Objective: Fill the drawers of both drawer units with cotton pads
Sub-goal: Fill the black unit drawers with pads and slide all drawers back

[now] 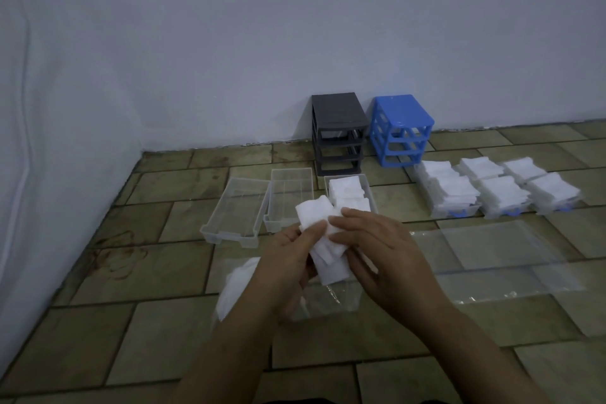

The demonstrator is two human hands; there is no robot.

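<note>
- Grey drawer unit [339, 133] and blue drawer unit [401, 129] at wall, frames empty.
- Right-hand clear drawer [370, 188] on floor, part filled; top up next.
- Cotton pads [323, 236] pinched by left hand [290, 261] and right hand [383, 251]; square stack before dropping in.

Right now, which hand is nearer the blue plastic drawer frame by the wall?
Right. The right hand lies below-left of the blue plastic drawer frame; the left hand is farther left.

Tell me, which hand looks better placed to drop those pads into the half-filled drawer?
Probably the right hand: it sits just below the part-filled drawer. The left hand grips the cotton pads lower down.
</note>
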